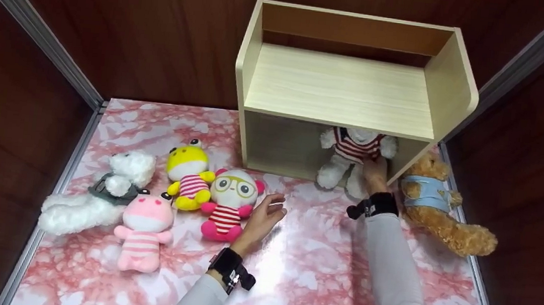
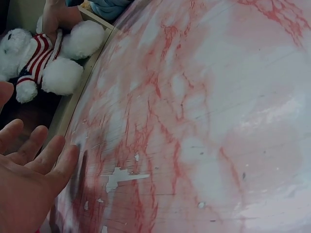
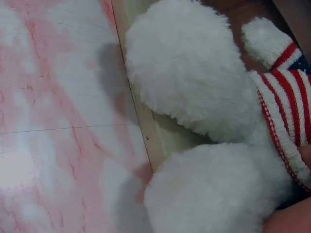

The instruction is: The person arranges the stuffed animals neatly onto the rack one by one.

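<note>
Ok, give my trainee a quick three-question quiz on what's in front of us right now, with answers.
1. True or false: the white bear in the striped sweater sits in the lower compartment of the wooden shelf.
2. Which hand touches that bear? A) left hand B) right hand C) both
3. How many soft toys lie on the table to the left of the shelf?

Key:
1. True; its legs stick out over the front edge.
2. B; the right hand is against the bear, while the left hand hovers open beside the bespectacled pink-eared toy.
3. Four.
</note>
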`<state>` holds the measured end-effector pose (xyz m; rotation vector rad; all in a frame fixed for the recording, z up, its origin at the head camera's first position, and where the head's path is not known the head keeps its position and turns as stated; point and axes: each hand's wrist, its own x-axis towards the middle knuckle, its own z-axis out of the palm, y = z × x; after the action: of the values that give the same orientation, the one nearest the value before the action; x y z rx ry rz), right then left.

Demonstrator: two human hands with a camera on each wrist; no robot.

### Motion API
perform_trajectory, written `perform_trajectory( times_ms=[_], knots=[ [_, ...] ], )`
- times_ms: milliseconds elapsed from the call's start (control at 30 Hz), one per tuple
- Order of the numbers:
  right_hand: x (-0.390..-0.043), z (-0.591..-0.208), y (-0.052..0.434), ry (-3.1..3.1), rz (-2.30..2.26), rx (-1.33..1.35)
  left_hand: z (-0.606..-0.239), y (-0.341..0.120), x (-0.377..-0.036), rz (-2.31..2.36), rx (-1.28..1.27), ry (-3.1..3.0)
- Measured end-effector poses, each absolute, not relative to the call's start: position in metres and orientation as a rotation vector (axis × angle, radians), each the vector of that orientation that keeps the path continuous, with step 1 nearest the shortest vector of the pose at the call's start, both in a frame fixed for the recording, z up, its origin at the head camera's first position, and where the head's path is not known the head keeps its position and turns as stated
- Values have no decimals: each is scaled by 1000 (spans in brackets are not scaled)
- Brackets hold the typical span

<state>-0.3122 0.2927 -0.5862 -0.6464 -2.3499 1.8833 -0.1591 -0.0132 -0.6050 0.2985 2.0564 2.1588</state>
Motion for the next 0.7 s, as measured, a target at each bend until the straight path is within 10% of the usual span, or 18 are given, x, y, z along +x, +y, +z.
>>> perform_trajectory(
  times_ms=[700],
  knots=[
    [-306, -601, 290, -2484, 1603, -466, -603, -14, -158, 2184, 314, 2049]
  ],
)
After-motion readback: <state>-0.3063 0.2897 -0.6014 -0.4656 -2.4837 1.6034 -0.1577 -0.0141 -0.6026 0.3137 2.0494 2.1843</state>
